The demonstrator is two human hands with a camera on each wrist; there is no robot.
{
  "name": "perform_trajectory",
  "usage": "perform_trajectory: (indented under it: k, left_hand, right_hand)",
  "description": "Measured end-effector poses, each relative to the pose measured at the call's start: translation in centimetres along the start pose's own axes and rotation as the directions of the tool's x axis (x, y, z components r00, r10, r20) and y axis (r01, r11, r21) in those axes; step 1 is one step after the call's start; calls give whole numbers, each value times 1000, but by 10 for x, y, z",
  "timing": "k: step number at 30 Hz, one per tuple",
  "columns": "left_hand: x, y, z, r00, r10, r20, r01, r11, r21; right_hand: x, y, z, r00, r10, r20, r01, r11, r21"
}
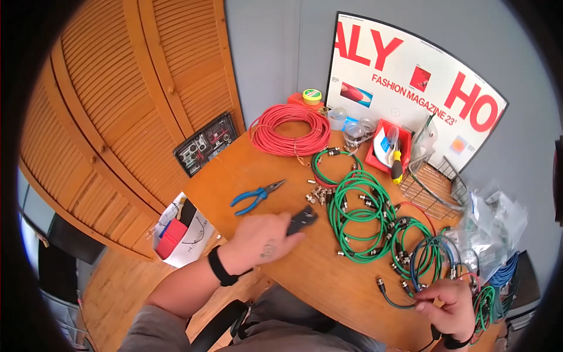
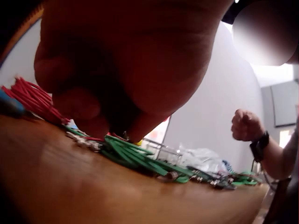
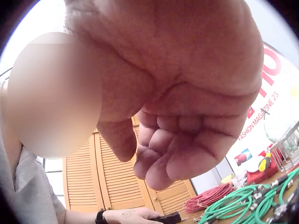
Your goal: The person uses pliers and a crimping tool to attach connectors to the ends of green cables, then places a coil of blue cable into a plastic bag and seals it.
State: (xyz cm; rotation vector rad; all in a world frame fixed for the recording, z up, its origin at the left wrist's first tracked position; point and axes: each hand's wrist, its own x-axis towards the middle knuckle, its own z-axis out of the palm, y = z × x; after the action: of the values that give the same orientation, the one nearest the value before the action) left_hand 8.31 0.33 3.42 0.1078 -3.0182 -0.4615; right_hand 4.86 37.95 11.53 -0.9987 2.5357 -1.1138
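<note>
My left hand (image 1: 264, 239) grips a black, blocky hand tool (image 1: 302, 220) over the table, left of the green cables. The tool's dark end juts past the fingers in the right wrist view. Shadow hides most of the grip in the left wrist view. My right hand (image 1: 448, 308) is raised over the table's near right side, fingers loosely curled and thumb apart. Its palm (image 3: 177, 74) shows nothing held. Below and beside it lie a dark cable end with a connector (image 1: 382, 286) and a blue cable loop (image 1: 417, 258). Green coiled cables with BNC connectors (image 1: 359, 220) spread between the hands.
Blue-handled pliers (image 1: 253, 198) and small loose metal connectors (image 1: 321, 195) lie on the wooden table (image 1: 293, 270). Behind are a red cable coil (image 1: 290, 130), a red bin (image 1: 375, 157), a wire basket (image 1: 437, 185) and clear plastic bags (image 1: 492, 229). A paper bag (image 1: 193, 237) stands off the left edge.
</note>
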Motion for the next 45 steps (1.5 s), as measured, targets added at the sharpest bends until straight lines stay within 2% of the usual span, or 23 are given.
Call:
perform_trajectory:
  k: [5, 9, 11, 12, 14, 16, 18, 21, 23, 25, 26, 27, 28, 29, 30, 32, 33, 35, 37, 38, 40, 44, 45]
  left_hand:
    - [1, -23, 12, 997, 3, -77, 8, 989, 145]
    - [5, -27, 12, 999, -34, -11, 35, 994, 105]
    - [7, -29, 0, 1000, -25, -3, 25, 993, 112]
    - [12, -38, 0, 1000, -28, 12, 26, 994, 108]
    - [24, -56, -2, 972, 14, -235, 7, 996, 90]
    - [28, -59, -5, 965, -25, -259, 62, 989, 137]
    - [29, -71, -2, 987, -117, -107, 132, 982, 138]
    - [35, -84, -5, 988, -142, -63, 147, 985, 87]
    - [36, -82, -12, 986, -165, -25, 166, 984, 70]
    - [37, -73, -24, 969, -247, -11, 242, 957, -160]
    - [37, -65, -26, 970, -241, -16, 235, 959, -160]
    - [37, -54, -24, 977, -213, 31, 200, 847, -492]
    - [36, -40, -21, 983, -172, 64, 160, 626, -763]
    - [35, -19, -17, 988, -136, 77, 132, 459, -879]
    - [34, 7, -12, 992, -99, 80, 105, 273, -956]
    - [35, 62, -4, 970, 175, 171, 155, 100, -983]
    - [36, 95, -2, 934, 208, 290, 256, 174, -951]
    - [38, 142, 50, 927, 373, 44, 79, -78, -994]
    - [42, 170, 63, 907, 420, -35, -180, 312, -933]
    - [43, 180, 62, 905, 424, 30, -126, 335, -934]
    - [46, 181, 77, 884, 467, 16, -97, 216, -972]
    - [36, 171, 80, 835, 526, -161, -312, 213, -926]
    - [34, 157, 62, 852, 517, -87, -325, 392, -861]
  right_hand:
    - [-4, 16, 21, 997, 7, 71, -18, 988, 155]
    - [-7, 37, 21, 998, 12, 63, -24, 980, 198]
    - [-12, 58, 6, 941, 11, 339, -120, 946, 300]
    - [-9, 56, 6, 938, 22, 347, -134, 943, 305]
    - [-2, 45, 8, 965, 28, 261, -113, 942, 316]
    - [5, 36, 11, 979, 30, 202, -96, 941, 324]
    - [5, 34, 14, 991, 33, 133, -76, 940, 334]
    - [0, 37, 21, 991, -11, 130, -43, 912, 407]
    - [-2, 37, 24, 977, 36, 211, -121, 907, 403]
    - [-6, 34, 32, 986, 61, 158, -127, 881, 455]
    - [-7, 31, 37, 989, 89, 119, -137, 855, 501]
    - [-7, 30, 44, 990, 86, 116, -133, 857, 498]
    - [-6, 29, 54, 989, 144, 26, -128, 770, 625]
    - [-3, 28, 61, 976, 209, -54, -102, 667, 738]
    - [3, 25, 64, 979, 197, -52, -95, 670, 737]
    - [13, 23, 68, 950, 311, 0, -143, 439, 887]
    - [15, 36, 68, 962, 268, 61, -178, 439, 881]
    - [16, 41, 76, 965, 261, 21, -123, 383, 915]
    - [10, 55, 80, 967, 256, -13, -83, 363, 928]
    - [9, 59, 77, 966, 256, -24, -72, 359, 931]
    - [9, 64, 73, 903, 416, 104, -222, 247, 943]
    - [13, 79, 83, 860, 504, -78, -13, 175, 984]
    - [9, 84, 78, 866, 500, -9, -121, 227, 966]
